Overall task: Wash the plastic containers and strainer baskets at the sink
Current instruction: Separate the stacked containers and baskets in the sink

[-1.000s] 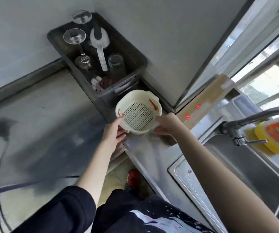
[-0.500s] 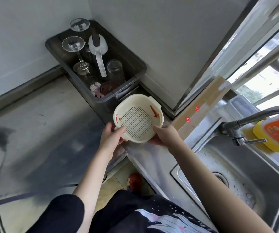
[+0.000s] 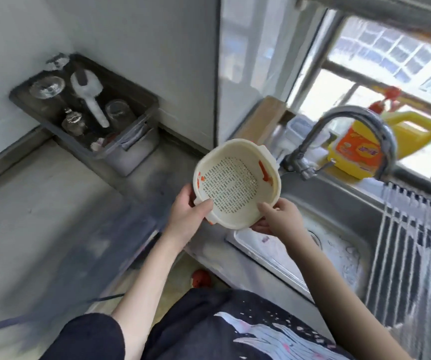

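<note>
1. Holding the strainer basket [image 3: 235, 184] at its near rim, the left hand [image 3: 187, 216] and the right hand [image 3: 278, 219] each kept a closed grip on it: left thumb inside the rim with the fingers behind, right fingers curled under the near-right edge.
2. The basket was carried in the air above the boundary between the worktop [image 3: 53, 216] and the sink [image 3: 339, 229], near the faucet [image 3: 352, 136], touching neither.
3. The basket was tilted with its perforated base facing the camera. This attitude probably served to expose the orange residue on the inner wall for inspection and rinsing.
4. A two-handed hold at opposite edges was judged to steady the light plastic part and allow rotation under water.
5. No water was seen running from the spout; washing was judged not yet begun.
6. The detergent bottle [image 3: 360, 154] stood on the sill at far right, within reach of the sink.
7. The dark tray [image 3: 131, 141] of glassware sat far left, well apart from the basket.
</note>
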A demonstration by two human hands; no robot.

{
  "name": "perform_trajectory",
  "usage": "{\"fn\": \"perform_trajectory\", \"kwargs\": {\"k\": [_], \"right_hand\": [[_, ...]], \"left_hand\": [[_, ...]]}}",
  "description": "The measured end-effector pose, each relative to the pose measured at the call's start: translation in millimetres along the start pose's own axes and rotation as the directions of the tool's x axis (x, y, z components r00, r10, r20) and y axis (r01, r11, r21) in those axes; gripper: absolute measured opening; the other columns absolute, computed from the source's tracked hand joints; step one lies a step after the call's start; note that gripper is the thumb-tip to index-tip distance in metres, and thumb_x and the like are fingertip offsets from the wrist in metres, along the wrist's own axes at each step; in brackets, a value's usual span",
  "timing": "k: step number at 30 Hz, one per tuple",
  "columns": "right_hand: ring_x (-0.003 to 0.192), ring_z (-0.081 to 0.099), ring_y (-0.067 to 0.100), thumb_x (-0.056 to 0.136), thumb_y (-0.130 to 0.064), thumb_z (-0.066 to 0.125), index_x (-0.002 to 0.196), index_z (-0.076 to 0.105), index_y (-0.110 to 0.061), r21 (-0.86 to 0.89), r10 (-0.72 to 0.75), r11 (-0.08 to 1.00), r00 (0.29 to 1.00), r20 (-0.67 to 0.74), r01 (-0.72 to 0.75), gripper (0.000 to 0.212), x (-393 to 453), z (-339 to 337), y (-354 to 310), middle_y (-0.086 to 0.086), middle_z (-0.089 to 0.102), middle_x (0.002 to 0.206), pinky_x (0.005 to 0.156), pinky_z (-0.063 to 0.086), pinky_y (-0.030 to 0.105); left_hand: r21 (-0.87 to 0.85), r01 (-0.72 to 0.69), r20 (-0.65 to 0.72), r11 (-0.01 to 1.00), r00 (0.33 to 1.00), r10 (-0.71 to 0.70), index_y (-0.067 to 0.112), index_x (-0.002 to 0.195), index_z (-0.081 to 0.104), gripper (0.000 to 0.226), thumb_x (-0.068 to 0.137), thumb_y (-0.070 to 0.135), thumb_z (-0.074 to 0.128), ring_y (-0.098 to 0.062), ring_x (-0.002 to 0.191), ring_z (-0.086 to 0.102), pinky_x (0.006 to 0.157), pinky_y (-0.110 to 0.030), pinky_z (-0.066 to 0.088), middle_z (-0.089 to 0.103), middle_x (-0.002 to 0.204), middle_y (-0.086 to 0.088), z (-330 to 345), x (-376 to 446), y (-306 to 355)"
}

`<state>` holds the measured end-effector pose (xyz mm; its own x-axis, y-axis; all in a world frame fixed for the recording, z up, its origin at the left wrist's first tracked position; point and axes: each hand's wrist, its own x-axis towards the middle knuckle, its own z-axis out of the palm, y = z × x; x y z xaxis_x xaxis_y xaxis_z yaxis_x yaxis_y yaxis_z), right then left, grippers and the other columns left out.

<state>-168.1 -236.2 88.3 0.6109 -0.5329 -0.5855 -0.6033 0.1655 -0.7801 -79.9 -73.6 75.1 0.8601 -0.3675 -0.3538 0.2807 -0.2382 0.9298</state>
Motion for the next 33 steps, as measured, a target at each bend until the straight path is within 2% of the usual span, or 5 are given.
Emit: {"fn": "perform_trajectory", "kwargs": {"k": [9,19,23,28,33], "right_hand": [[0.071,0.070,0.028,0.093,-0.014,0.056,0.079,0.058,-0.001,0.286,0.186,0.949,0.966,-0.178,-0.130,0.019,-22,-111,90,0.021,0.068,0.082,0.070,0.060,0.034],[0.052,0.062,0.020,0.097,-0.026,0.052,0.092,0.054,0.003,0.417,0.379,0.845,0.925,-0.027,-0.334,0.029,-20,-143,146,0.015,0.059,0.071,0.046,0.053,0.025],[0.066,0.056,0.016,0.091,-0.028,0.060,0.078,0.052,-0.015,-0.188,-0.085,0.982,0.945,-0.314,0.026,0.020,-24,-155,171,0.000,0.058,0.073,0.059,0.044,0.016],[0.103,0.053,0.014,0.084,-0.029,0.068,0.100,0.067,-0.018,-0.500,-0.549,0.682,0.825,0.132,0.534,0.020,-19,-143,171,-0.004,0.063,0.104,0.091,0.041,0.023],[0.084,0.060,0.026,0.081,-0.023,0.064,0.086,0.068,-0.016,-0.570,-0.586,0.593,0.790,0.179,0.569,0.010,-1,-120,159,0.001,0.067,0.086,0.074,0.051,0.042]], "left_hand": [[0.123,0.141,0.229,0.982,0.959,-0.166,0.014,0.103,0.055,0.026,0.078,0.013,0.061,-0.024,0.091,0.065,0.078,-0.044,0.058,0.065,0.103,-0.011,127,-28,-25],[0.198,0.327,0.085,0.924,0.933,-0.349,0.009,0.090,0.050,0.007,0.087,0.009,0.057,-0.020,0.068,0.059,0.070,-0.041,0.053,0.060,0.077,-0.008,172,-41,-62],[0.249,0.371,0.073,0.895,0.914,-0.400,0.009,0.088,0.049,0.009,0.086,0.012,0.058,-0.019,0.068,0.057,0.068,-0.037,0.051,0.059,0.077,-0.009,175,-32,-63],[0.232,0.458,0.091,0.858,0.868,-0.488,0.008,0.092,0.048,0.011,0.087,0.012,0.057,-0.022,0.072,0.059,0.062,-0.032,0.051,0.061,0.088,-0.013,180,-19,-61],[0.153,0.567,0.126,0.810,0.801,-0.585,0.001,0.116,0.048,0.031,0.087,0.009,0.055,-0.028,0.080,0.062,0.068,-0.036,0.054,0.064,0.103,-0.022,169,-5,-57]]}}
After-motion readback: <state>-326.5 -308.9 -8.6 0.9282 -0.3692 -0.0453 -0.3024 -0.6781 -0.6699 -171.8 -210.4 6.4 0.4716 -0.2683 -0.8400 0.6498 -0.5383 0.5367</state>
